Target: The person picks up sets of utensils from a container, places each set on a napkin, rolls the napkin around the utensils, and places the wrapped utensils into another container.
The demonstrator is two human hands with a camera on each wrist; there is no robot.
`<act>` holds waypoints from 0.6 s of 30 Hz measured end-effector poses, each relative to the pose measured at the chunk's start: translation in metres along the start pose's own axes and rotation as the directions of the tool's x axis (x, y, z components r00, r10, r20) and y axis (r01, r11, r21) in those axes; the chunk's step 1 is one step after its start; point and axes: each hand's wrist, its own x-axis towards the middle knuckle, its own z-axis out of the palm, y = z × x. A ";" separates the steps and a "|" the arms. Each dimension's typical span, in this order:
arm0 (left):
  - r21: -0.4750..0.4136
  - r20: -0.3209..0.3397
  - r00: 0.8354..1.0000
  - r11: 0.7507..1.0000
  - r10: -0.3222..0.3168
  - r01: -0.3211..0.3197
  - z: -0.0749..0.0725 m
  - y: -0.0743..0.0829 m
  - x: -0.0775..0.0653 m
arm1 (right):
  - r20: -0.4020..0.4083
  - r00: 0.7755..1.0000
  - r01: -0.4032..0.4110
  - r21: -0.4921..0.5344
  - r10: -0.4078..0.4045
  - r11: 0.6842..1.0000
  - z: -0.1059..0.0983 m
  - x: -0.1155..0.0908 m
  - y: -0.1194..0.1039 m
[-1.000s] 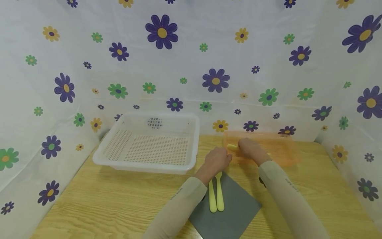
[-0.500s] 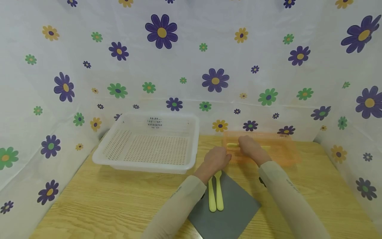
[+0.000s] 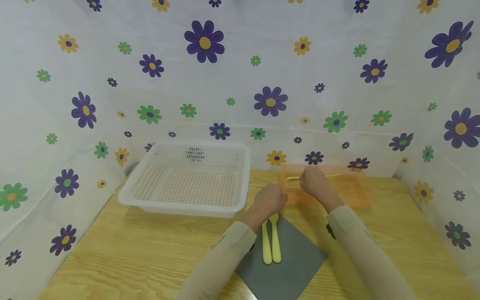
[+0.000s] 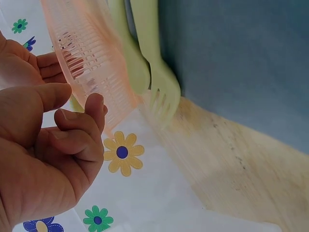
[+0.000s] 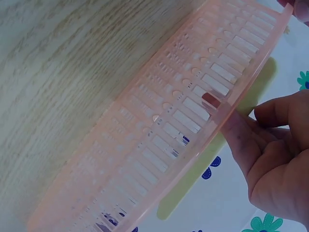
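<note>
At the back right, my left hand (image 3: 268,199) pinches the near left rim of an orange slotted basket (image 3: 348,196). In the left wrist view its thumb and a finger meet at the basket's edge. My right hand (image 3: 314,183) holds a long pale yellow-green piece of cutlery (image 5: 260,89) by its middle, crosswise over the basket. Its ends stick out on both sides of the fist; I cannot tell its kind. A matching fork (image 3: 276,243) and a second round-ended utensil (image 4: 137,77) lie side by side on a dark grey mat (image 3: 296,258), partly hidden by the left arm.
A large white perforated basket (image 3: 183,210) stands at the back left on the wooden table (image 3: 142,250). White sheeting (image 3: 232,75) with printed flowers rises behind the table and along both sides.
My right hand has risen slightly with the utensil, whose right end now tips upward. My left hand stays at the orange basket's rim; the fork and its neighbour lie as before.
</note>
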 end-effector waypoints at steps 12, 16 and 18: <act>-0.106 -0.029 0.999 0.994 -0.017 0.014 -0.006 -0.011 -0.013 | -0.199 0.980 0.042 0.276 0.015 0.960 0.003 -0.014 0.005; -0.153 -0.070 0.997 0.988 -0.012 0.001 -0.010 -0.017 -0.019 | -0.240 0.971 0.071 0.316 0.008 0.946 0.003 -0.020 0.001; -0.160 -0.071 0.997 0.987 -0.001 -0.011 -0.011 -0.019 -0.022 | -0.265 0.964 0.090 0.334 0.002 0.938 0.003 -0.023 -0.001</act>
